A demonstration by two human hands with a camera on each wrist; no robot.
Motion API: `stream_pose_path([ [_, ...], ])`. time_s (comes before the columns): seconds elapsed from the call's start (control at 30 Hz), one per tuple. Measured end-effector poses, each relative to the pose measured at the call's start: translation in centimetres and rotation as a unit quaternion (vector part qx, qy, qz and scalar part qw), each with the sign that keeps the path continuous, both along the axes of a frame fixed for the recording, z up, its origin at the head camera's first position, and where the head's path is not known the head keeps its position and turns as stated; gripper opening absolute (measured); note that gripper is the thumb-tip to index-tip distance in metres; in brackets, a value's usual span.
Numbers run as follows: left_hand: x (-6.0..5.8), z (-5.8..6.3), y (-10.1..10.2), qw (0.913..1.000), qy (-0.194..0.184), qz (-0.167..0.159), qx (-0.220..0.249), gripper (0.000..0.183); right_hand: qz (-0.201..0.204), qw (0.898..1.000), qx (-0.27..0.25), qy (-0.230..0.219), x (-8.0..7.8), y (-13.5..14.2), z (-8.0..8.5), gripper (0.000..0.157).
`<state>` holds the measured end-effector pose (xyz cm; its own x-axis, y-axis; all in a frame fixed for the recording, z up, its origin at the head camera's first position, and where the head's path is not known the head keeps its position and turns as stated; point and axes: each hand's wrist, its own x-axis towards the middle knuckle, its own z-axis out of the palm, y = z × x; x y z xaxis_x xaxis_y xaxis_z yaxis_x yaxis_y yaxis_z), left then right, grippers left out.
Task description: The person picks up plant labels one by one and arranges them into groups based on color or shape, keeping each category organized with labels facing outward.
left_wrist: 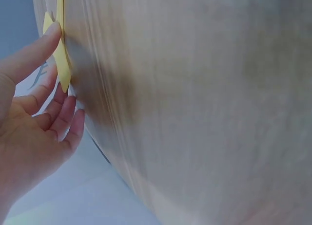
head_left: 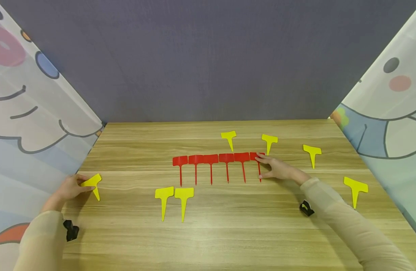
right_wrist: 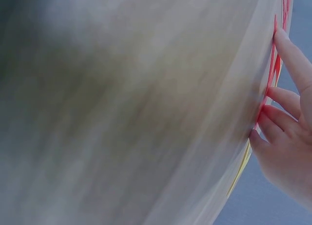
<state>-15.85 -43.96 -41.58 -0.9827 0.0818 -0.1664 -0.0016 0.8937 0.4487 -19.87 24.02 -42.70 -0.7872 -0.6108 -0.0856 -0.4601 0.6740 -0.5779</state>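
Observation:
At the left of the table, my left hand (head_left: 70,187) pinches a yellow T-shaped plant label (head_left: 93,181) between thumb and fingers, its pointed stem toward me. The left wrist view shows the thumb on one side of this label (left_wrist: 61,59). My right hand (head_left: 277,168) rests its spread fingers on the rightmost red plant label (head_left: 253,156), fingertips at the head and thumb by the thin stem. That label is the end of a row of several red labels (head_left: 211,159), side by side with stems toward me. Part of its head is hidden under the fingers.
Two yellow labels (head_left: 164,192) lie side by side in front of the red row. More yellow labels (head_left: 269,139) are spread behind it and to the right. Black wrist devices (head_left: 70,230) sit at both wrists. A grey panel (head_left: 214,60) borders the table's back; printed curtains (head_left: 394,128) flank it.

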Motion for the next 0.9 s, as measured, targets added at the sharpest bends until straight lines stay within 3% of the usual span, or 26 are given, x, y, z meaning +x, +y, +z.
stream_pose_path([
  [0.03,-0.6,-1.5,-1.4,1.0000,0.008,0.000,0.003,0.054,0.001,1.000,-0.001,0.000,0.0,0.0,0.0,0.076],
  [0.13,-0.6,-1.5,-1.5,0.9998,-0.006,0.010,0.016,0.057,-0.008,1.000,0.009,-0.015,0.0,-0.1,0.1,0.075],
  [0.23,-0.4,-1.3,-1.2,0.9995,-0.011,0.020,0.022,0.059,-0.020,0.999,0.019,-0.036,-0.1,-0.3,0.3,0.075],
  [0.27,0.3,0.1,0.3,0.9992,-0.022,0.024,0.022,0.056,-0.021,0.999,0.022,-0.037,-0.1,-0.3,0.3,0.075],
  [0.53,0.3,-0.1,0.5,0.9994,-0.010,0.020,0.025,0.053,-0.022,0.999,0.023,-0.035,0.0,-0.4,0.4,0.075],
  [0.7,0.5,-0.2,0.5,0.9981,-0.019,0.042,0.040,0.058,-0.022,0.999,0.024,-0.035,0.0,-0.4,0.5,0.075],
  [0.9,0.6,-0.4,0.6,0.9902,-0.033,0.073,0.114,0.053,-0.021,0.999,0.020,-0.034,0.0,-0.5,0.4,0.075],
])
